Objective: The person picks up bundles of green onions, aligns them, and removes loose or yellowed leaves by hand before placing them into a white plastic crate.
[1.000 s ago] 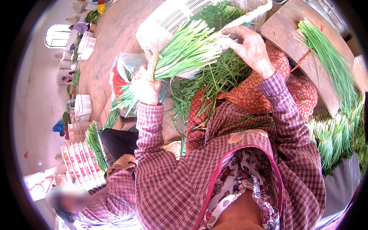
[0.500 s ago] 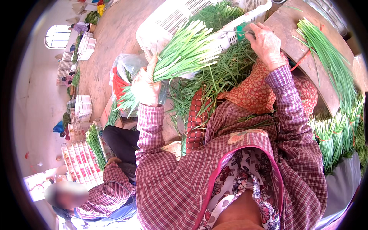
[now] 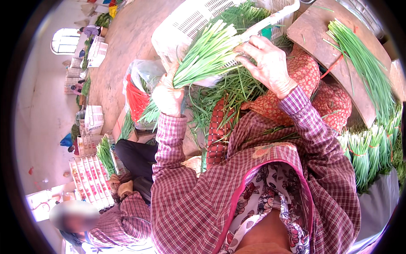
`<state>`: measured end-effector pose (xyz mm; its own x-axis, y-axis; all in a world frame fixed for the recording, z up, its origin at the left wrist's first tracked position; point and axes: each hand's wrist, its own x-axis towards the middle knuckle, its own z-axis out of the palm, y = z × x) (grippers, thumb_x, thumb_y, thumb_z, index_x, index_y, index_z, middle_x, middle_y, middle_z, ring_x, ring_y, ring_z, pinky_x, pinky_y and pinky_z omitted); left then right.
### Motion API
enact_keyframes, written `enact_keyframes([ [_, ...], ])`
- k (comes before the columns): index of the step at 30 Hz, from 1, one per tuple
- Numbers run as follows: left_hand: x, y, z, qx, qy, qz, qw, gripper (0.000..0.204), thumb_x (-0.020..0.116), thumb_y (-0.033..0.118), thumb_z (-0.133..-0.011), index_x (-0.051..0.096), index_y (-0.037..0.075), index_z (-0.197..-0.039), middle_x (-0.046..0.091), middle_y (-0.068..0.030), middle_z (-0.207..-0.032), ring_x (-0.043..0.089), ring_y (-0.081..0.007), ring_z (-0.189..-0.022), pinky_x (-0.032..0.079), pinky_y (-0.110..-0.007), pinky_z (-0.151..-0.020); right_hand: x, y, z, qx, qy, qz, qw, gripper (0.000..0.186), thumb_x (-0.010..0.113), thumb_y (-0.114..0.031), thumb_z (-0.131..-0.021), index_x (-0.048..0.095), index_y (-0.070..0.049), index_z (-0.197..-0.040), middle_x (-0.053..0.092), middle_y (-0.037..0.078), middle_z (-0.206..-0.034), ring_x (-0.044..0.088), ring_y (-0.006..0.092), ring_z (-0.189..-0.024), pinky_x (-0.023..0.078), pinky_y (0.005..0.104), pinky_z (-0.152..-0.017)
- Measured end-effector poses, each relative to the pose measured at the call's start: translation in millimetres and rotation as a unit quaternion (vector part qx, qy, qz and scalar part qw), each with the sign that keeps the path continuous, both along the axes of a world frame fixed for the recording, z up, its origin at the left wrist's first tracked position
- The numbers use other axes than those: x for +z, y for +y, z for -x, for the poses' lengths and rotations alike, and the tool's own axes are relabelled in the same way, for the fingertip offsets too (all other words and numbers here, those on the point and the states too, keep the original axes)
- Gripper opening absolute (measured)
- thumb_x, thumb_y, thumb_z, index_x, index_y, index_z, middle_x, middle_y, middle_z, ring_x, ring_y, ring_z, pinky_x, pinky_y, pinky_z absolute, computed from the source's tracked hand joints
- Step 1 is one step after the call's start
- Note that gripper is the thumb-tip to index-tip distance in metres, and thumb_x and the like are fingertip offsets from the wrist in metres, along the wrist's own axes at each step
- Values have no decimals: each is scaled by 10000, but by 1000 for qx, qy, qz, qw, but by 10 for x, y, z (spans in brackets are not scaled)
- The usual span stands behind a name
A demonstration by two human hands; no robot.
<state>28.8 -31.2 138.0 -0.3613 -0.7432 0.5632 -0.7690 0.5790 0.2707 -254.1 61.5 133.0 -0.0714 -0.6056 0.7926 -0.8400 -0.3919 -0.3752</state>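
My left hand (image 3: 168, 95) is wrapped round the lower part of a fanned bunch of long green stalks (image 3: 203, 55), their pale tips pointing up and right. My right hand (image 3: 268, 70) is at those tips, thumb and fingers closed on a few stalk ends, though the fingertips are partly hidden. Behind the bunch stands a white slotted plastic basket (image 3: 182, 27) holding more greens. Loose leaves (image 3: 224, 91) lie below it, over my patterned lap cloth (image 3: 287, 101). Beside my left hand a clear bag (image 3: 141, 70) holds thin red strips (image 3: 137, 103).
At right, a wooden board (image 3: 313, 29) bears a long bunch of stalks (image 3: 355, 63); upright tied bundles (image 3: 366, 156) stand below it. At lower left a co-worker (image 3: 120, 224) sits by a white crate (image 3: 86, 178). Farther people (image 3: 89, 30) and crates line the left wall.
My right hand moved away rightward from the stalk tips half a second ago and has come back left onto them. My left hand, still holding the bunch, has shifted slightly right.
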Motion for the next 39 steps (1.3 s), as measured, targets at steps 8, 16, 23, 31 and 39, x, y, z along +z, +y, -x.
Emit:
enact_keyframes([
  [8,22,40,33,-16,42,-72,996,473,751,-2,-758,658,65,-1218,715,-84,-1100,673,-121,-977,522,-251,-860,8,-54,35,26,6,-78,997,151,726,-181,-792,655,-117,-909,615,53,-893,634,242,-892,546,340,-750],
  [16,-25,53,32,-2,54,-83,995,439,721,-26,-793,651,40,-1221,709,-79,-1119,660,-109,-991,516,-246,-869,-179,-41,445,-177,15,-14,984,111,672,-221,-843,665,-124,-899,594,66,-859,621,245,-837,530,357,-683],
  [23,-137,-22,11,-31,103,-121,987,432,673,-61,-827,614,-6,-1252,692,-95,-1141,652,-125,-999,516,-253,-884,122,40,33,-98,-14,-10,995,272,712,-363,-832,687,-102,-906,567,45,-811,596,200,-745,513,323,-635],
  [31,-291,-41,-86,-97,247,-204,942,357,713,26,-787,683,48,-1142,728,-96,-932,693,-157,-816,540,-285,-742,-17,-209,188,-203,-6,-55,978,144,721,-265,-801,671,-129,-810,619,42,-805,644,230,-822,547,375,-669],
  [39,-283,97,-107,-150,367,-453,798,333,622,-122,-764,648,-30,-1083,694,-91,-849,645,-173,-713,528,-298,-678,-44,-30,529,-95,-28,-46,994,158,665,-215,-859,655,-152,-1003,600,58,-846,635,254,-829,533,376,-716],
])
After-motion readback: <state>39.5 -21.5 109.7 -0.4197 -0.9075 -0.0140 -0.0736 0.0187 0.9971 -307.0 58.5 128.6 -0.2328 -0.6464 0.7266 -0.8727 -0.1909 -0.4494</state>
